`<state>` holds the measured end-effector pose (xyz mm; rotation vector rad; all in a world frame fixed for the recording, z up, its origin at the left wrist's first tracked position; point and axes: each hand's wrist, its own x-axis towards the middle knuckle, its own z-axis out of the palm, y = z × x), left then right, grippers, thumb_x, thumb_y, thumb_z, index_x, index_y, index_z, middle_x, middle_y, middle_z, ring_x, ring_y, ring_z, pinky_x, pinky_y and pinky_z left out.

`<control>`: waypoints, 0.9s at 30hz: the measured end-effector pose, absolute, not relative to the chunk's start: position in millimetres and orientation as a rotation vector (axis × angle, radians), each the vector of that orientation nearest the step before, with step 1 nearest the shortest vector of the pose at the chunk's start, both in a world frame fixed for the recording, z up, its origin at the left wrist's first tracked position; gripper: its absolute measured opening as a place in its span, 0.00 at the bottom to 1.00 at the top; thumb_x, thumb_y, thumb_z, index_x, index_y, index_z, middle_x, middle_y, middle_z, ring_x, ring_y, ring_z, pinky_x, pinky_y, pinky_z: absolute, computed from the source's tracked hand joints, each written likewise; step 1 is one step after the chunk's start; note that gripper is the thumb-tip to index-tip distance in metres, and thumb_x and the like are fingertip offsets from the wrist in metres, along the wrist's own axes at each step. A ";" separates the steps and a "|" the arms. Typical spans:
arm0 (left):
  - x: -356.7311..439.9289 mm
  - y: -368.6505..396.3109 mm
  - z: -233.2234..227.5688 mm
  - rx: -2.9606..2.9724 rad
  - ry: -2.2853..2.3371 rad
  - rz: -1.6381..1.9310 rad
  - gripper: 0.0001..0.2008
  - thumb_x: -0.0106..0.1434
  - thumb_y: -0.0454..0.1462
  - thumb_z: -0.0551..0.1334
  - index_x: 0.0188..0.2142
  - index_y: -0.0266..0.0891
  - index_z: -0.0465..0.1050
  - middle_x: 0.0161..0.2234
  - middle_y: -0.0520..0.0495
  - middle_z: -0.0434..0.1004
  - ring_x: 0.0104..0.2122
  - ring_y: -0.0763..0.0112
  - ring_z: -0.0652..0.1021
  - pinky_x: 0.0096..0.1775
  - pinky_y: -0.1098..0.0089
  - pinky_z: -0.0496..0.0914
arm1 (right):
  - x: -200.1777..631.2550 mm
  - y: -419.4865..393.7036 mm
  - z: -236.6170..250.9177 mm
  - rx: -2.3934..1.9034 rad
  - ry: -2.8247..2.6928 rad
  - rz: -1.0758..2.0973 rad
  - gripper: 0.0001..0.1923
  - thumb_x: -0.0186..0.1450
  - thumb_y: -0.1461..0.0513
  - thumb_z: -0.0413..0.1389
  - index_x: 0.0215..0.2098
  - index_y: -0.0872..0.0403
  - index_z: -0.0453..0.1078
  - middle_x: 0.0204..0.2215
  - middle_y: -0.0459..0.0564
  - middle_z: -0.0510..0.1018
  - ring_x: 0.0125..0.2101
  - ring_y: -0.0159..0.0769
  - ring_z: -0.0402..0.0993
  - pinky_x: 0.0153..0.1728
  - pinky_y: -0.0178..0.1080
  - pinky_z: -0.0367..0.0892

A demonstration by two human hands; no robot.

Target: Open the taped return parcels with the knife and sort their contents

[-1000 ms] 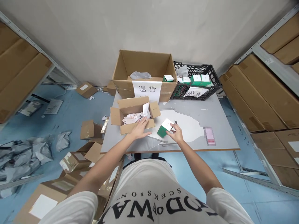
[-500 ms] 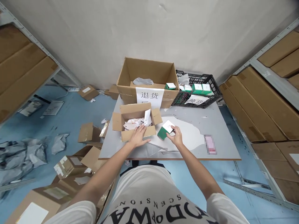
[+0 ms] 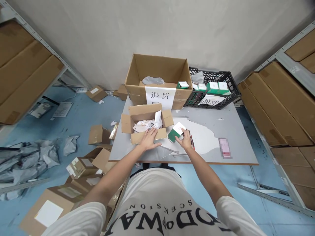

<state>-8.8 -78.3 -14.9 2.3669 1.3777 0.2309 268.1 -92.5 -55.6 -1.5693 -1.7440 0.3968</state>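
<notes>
Small open carton sits at the table's near-left, flaps out, crumpled white paper inside. Left hand lies flat on its front flap, fingers spread and loose, pressing, not gripping. Good brace; I'd judge it should stay there so the carton doesn't slide or tip off the edge.

Just right of the carton: green-and-white product box, tilted, one corner down on the table. Right hand pinches its near-right edge, thumb and fingers closed on it. A slim red-and-dark tool, maybe a cutter, shows by that hand; can't tell whether it's held or lying on the table.

To do this well, my take: grip the box by its side walls, not the lid, and keep any blade pointed away from the bracing hand.

Further back: large labelled carton, then a black crate with more green boxes. Pink item lies well right, untouched.
</notes>
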 end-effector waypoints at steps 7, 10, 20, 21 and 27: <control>-8.4 -79.7 -15.9 2.373 1.379 0.232 0.44 0.54 0.57 0.60 0.62 0.32 0.53 0.63 0.32 0.52 0.63 0.50 0.54 0.62 0.50 0.45 | 249.9 -87.0 -61.4 -1.571 -1.752 0.434 0.30 0.54 0.61 0.60 0.54 0.52 0.57 0.50 0.59 0.61 0.50 0.49 0.64 0.46 0.51 0.68; -8.7 -79.8 -16.2 2.376 1.374 0.227 0.44 0.54 0.57 0.59 0.61 0.32 0.53 0.63 0.32 0.52 0.63 0.51 0.54 0.62 0.51 0.45 | 246.5 -80.8 -61.2 -1.558 -1.742 0.421 0.30 0.54 0.60 0.59 0.53 0.51 0.57 0.47 0.57 0.63 0.50 0.48 0.64 0.45 0.51 0.68; -9.8 -81.8 -15.2 2.375 1.353 0.225 0.44 0.54 0.57 0.59 0.62 0.32 0.53 0.63 0.33 0.53 0.63 0.51 0.53 0.61 0.50 0.46 | 242.8 -82.4 -47.1 -1.573 -1.711 0.428 0.29 0.52 0.62 0.58 0.51 0.52 0.58 0.44 0.55 0.65 0.46 0.46 0.67 0.43 0.46 0.68; -10.1 -81.8 -15.0 2.372 1.352 0.226 0.44 0.54 0.57 0.59 0.62 0.32 0.52 0.62 0.33 0.54 0.63 0.50 0.53 0.61 0.50 0.46 | 243.6 -82.7 -45.7 -1.581 -1.701 0.416 0.28 0.52 0.62 0.58 0.51 0.52 0.58 0.44 0.55 0.66 0.45 0.46 0.67 0.43 0.46 0.68; -9.9 -81.2 -14.3 2.359 1.352 0.237 0.42 0.54 0.55 0.60 0.62 0.35 0.52 0.63 0.34 0.53 0.63 0.50 0.54 0.61 0.50 0.46 | 256.4 -80.4 -41.3 -1.625 -1.650 0.326 0.29 0.51 0.62 0.59 0.50 0.52 0.58 0.42 0.54 0.67 0.44 0.45 0.67 0.45 0.47 0.67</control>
